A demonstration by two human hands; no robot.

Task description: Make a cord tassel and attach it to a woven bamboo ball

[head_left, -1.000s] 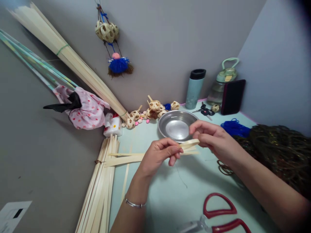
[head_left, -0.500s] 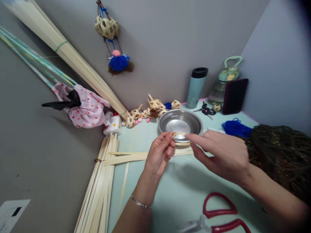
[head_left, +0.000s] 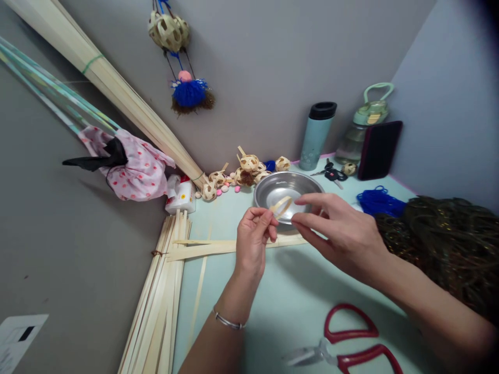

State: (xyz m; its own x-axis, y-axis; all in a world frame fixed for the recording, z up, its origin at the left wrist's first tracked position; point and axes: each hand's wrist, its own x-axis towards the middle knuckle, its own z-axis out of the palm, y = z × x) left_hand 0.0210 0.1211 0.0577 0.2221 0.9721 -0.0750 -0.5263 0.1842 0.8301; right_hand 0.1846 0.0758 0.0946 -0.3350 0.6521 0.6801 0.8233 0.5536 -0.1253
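My left hand (head_left: 255, 236) pinches the ends of a thin pale strip, bent into a small loop (head_left: 284, 204). The loop stands out from the fingertips over the near part of a steel bowl (head_left: 268, 179). Just right of it is my right hand (head_left: 339, 228), its thumb and fingers apart with nothing between them. Flat pale strips (head_left: 206, 252) lie on the table behind my left wrist. Red-handled scissors (head_left: 331, 350) rest on the table in front, blades pointing left.
Several small woven balls (head_left: 249, 163) and pink beads lie along the wall. A blue tumbler (head_left: 317, 137), a clear bottle (head_left: 353, 140) and a phone (head_left: 380, 150) stand at the back right. Blue yarn (head_left: 380, 201) and a dark tangled heap (head_left: 448, 249) lie right. Strip bundles (head_left: 156, 306) are left.
My right hand has drawn back from the strip and its fingers have spread. The loop now shows more openly in my left fingers. The view has shifted slightly.
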